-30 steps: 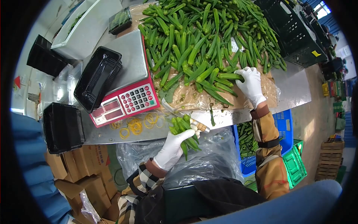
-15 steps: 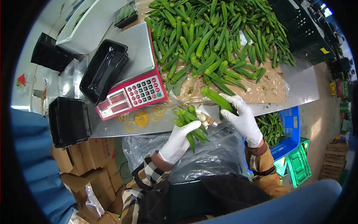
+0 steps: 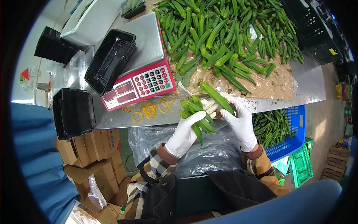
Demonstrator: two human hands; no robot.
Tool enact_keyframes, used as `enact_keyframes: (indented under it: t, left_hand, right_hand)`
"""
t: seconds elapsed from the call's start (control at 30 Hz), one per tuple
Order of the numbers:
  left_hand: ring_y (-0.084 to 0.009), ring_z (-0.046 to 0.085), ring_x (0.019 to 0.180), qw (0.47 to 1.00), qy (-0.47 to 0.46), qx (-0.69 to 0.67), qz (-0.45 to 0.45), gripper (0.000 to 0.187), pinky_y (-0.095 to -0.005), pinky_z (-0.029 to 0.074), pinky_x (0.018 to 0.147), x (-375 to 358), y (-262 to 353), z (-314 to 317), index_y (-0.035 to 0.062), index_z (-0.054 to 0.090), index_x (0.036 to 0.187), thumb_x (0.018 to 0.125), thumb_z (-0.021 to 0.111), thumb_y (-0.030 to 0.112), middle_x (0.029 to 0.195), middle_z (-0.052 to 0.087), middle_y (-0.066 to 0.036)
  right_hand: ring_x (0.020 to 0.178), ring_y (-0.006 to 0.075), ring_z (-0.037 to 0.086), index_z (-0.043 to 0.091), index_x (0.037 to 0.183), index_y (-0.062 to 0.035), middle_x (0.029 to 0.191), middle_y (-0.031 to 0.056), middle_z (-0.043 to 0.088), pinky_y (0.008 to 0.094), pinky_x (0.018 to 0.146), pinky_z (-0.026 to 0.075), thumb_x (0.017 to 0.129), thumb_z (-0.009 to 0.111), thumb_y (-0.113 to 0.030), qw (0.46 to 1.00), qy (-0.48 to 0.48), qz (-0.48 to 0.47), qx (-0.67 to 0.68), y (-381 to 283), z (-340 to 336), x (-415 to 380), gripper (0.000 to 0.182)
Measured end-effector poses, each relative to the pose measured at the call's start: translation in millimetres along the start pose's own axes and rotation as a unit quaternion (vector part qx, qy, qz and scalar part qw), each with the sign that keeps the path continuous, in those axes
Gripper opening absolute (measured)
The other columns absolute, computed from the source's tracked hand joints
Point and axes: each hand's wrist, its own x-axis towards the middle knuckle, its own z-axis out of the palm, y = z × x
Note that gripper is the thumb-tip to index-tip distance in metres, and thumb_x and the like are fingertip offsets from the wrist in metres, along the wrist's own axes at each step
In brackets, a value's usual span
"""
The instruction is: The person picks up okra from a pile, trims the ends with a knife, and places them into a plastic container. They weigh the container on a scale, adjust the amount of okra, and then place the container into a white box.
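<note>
Both my hands wear white gloves and are held over the table's near edge. My left hand [image 3: 185, 134] is closed around a small bunch of okra [image 3: 196, 112], stem ends up. In my right hand [image 3: 241, 125] a single large okra pod [image 3: 217, 98] is pinched between thumb and fingers, tilted to the left. The fingertips of the two hands are close together. A curved blade [image 3: 183, 89] shows just beyond the bunch; its handle is hidden. The large okra pile [image 3: 220, 33] spreads over brown paper [image 3: 274, 84] beyond my hands.
A red scale [image 3: 149, 80] bears black trays [image 3: 110, 61]. Yellow rubber bands [image 3: 148, 109] lie before it. More black trays [image 3: 72, 114] stand at the table's left edge. A blue crate [image 3: 301, 121] of okra is at the right, below the table; cardboard boxes [image 3: 100, 149] are at lower left.
My hands have come closer together, and the pod in my right hand is more upright and nearer the bunch. The view has shifted, so the table appears higher and further right.
</note>
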Motion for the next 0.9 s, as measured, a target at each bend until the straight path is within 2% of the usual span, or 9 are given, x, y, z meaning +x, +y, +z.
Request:
enact_keyframes:
  t: [0.13,0.23,0.33,0.47,0.5,0.53,0.6,0.8,0.9]
  left_hand:
    - [-0.0349,0.051,0.131,1.000,0.001,0.000,-0.004,0.053,-0.0457,0.046,0.108,1,-1,-4,-0.0051,0.039,0.140,0.092,0.060,0.001,0.142,0.047,-0.024]
    - [-0.0339,0.048,0.133,1.000,-0.005,0.008,-0.010,0.056,-0.0472,0.042,0.111,1,-1,-7,-0.0049,0.037,0.142,0.092,0.060,0.006,0.144,0.046,-0.022]
    - [-0.0321,0.047,0.133,0.999,-0.024,-0.014,-0.031,0.058,-0.0491,0.040,0.112,1,4,-5,-0.0047,0.036,0.143,0.093,0.060,0.012,0.145,0.045,-0.020]
    - [-0.0302,0.056,0.123,0.998,0.019,-0.045,-0.028,0.049,-0.0499,0.046,0.106,-2,5,-8,-0.0041,0.047,0.135,0.092,0.062,0.013,0.130,0.057,-0.018]
    - [-0.0300,0.057,0.122,0.998,0.020,-0.047,-0.033,0.049,-0.0497,0.047,0.105,-2,6,-13,-0.0041,0.047,0.135,0.092,0.062,0.013,0.129,0.058,-0.017]
    - [-0.0297,0.058,0.120,0.998,0.020,-0.048,-0.038,0.049,-0.0494,0.048,0.104,-1,5,-18,-0.0041,0.047,0.135,0.092,0.062,0.013,0.129,0.058,-0.017]
    - [-0.0286,0.061,0.115,0.998,0.022,-0.035,-0.044,0.051,-0.0473,0.051,0.102,-2,4,-20,-0.0025,0.045,0.137,0.092,0.063,0.012,0.125,0.060,-0.016]
    - [-0.0279,0.060,0.117,0.999,-0.015,-0.002,-0.035,0.060,-0.0455,0.049,0.103,-3,1,-16,0.0000,0.039,0.144,0.091,0.064,0.011,0.130,0.057,-0.017]
    - [-0.0276,0.059,0.118,0.999,-0.007,0.015,-0.031,0.062,-0.0457,0.047,0.106,-4,4,-11,0.0000,0.038,0.146,0.091,0.064,0.011,0.131,0.056,-0.016]
  right_hand:
    - [0.111,0.0156,0.060,0.057,0.133,0.0004,0.126,0.0095,0.061,0.0293,0.096,0.049,0.087,0.066,0.006,0.998,0.016,0.027,0.057,1,5,-1,0.047]
    - [0.109,0.0150,0.060,0.055,0.134,0.0012,0.123,0.0086,0.062,0.0293,0.095,0.050,0.087,0.066,0.006,0.999,0.006,-0.026,-0.026,-7,9,-1,0.049]
    - [0.109,0.0193,0.061,0.064,0.127,-0.0050,0.122,0.0105,0.063,0.0321,0.096,0.048,0.083,0.075,-0.002,0.987,-0.130,-0.056,-0.069,-10,3,-4,0.045]
    - [0.102,0.0197,0.062,0.069,0.120,-0.0083,0.109,0.0056,0.066,0.0331,0.093,0.048,0.081,0.078,-0.009,0.984,-0.056,-0.093,-0.140,-20,-12,15,0.040]
    - [0.100,0.0198,0.062,0.070,0.119,-0.0116,0.106,0.0053,0.067,0.0328,0.089,0.049,0.081,0.077,-0.008,0.972,0.000,-0.133,-0.195,-18,-18,27,0.039]
    - [0.096,0.0228,0.062,0.071,0.117,-0.0142,0.105,0.0066,0.067,0.0338,0.085,0.049,0.080,0.075,-0.006,0.933,0.073,-0.243,-0.254,-15,-20,44,0.038]
    - [0.096,0.0263,0.061,0.071,0.115,-0.0146,0.104,0.0076,0.066,0.0351,0.085,0.049,0.080,0.073,-0.006,0.876,0.151,-0.278,-0.364,-14,-29,76,0.037]
    - [0.110,0.0292,0.056,0.068,0.114,-0.0134,0.114,0.0070,0.064,0.0410,0.093,0.043,0.077,0.075,-0.015,0.787,0.067,-0.357,-0.498,-14,-19,133,0.038]
    - [0.110,0.0287,0.056,0.068,0.109,-0.0119,0.115,0.0069,0.064,0.0408,0.092,0.043,0.075,0.076,-0.016,0.800,0.051,-0.340,-0.492,-13,-24,140,0.035]
